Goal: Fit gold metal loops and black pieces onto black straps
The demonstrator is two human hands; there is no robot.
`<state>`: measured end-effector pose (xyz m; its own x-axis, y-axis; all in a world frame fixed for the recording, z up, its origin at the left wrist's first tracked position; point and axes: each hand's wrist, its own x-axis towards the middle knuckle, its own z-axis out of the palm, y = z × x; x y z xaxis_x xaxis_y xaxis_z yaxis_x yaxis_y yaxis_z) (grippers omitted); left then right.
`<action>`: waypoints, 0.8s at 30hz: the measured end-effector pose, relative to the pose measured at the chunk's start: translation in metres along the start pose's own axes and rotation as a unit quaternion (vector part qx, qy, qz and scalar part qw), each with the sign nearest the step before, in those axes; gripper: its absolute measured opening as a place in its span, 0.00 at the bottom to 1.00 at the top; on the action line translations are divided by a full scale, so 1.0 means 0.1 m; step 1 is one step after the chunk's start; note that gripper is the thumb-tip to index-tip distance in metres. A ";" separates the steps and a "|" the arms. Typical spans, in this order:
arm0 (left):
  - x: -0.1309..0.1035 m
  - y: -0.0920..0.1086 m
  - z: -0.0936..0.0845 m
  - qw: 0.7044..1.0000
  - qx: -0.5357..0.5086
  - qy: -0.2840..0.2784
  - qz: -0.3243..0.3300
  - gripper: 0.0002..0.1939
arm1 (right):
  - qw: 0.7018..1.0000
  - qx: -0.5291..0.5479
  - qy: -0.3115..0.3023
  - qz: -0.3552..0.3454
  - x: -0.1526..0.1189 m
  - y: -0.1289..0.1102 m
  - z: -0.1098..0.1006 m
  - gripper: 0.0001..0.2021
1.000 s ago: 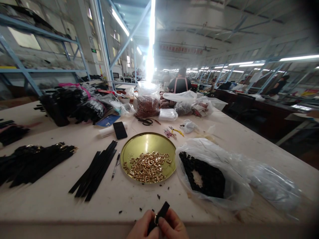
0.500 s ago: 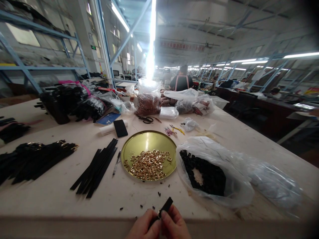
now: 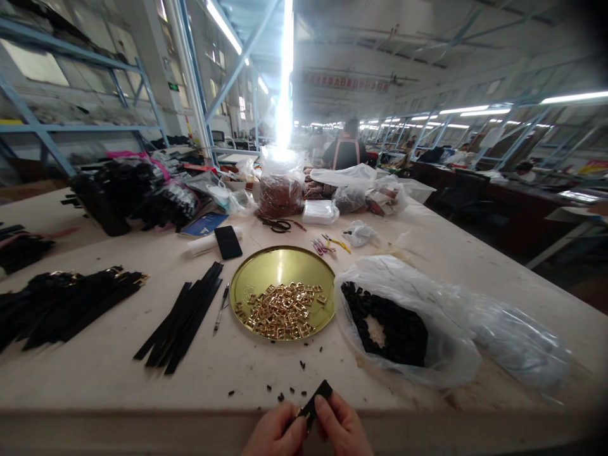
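At the table's front edge, my left hand (image 3: pixel 275 430) and my right hand (image 3: pixel 341 425) pinch one black strap (image 3: pixel 317 399) between them. Its free end points up and to the right, and a bit of gold metal shows near my left fingers. Behind the hands sits a round gold tray (image 3: pixel 280 263) with a heap of gold buckles (image 3: pixel 285 310). Small black pieces (image 3: pixel 303 365) are scattered between tray and hands. Several flat black straps (image 3: pixel 185 316) lie left of the tray, beside a pen (image 3: pixel 221 308). An open plastic bag (image 3: pixel 456 361) of black pieces (image 3: pixel 403 332) is at the right.
Black straps with gold buckles (image 3: pixel 71 304) are piled at the far left. A phone (image 3: pixel 228 242), scissors (image 3: pixel 275 224), yellow-handled pliers (image 3: pixel 338 244) and plastic-wrapped bundles (image 3: pixel 281 190) stand farther back. A person (image 3: pixel 346 153) is beyond the table.
Both hands have shifted slightly, and the strap lies at a lower slant with more of its length showing between the fingers. The camera view has moved a little.
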<state>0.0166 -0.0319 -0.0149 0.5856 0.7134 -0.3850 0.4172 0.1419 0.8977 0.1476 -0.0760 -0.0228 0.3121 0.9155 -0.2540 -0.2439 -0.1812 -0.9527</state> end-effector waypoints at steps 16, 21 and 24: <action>-0.08 0.06 -0.04 0.999 0.018 -0.010 -0.025 0.18 | 0.998 0.026 -0.053 0.022 -0.05 0.10 0.00 0.23; -0.11 0.07 -0.08 0.998 0.048 -0.021 0.038 0.15 | 0.996 0.040 -0.066 0.044 -0.04 0.10 -0.01 0.24; -0.12 0.06 -0.08 0.999 0.033 -0.027 0.031 0.14 | 0.995 0.061 -0.068 0.048 -0.04 0.11 -0.01 0.22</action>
<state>0.0060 -0.0342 -0.0034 0.6478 0.6807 -0.3421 0.4230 0.0520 0.9046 0.1446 -0.0819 -0.0329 0.1569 0.9377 -0.3101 -0.3784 -0.2329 -0.8958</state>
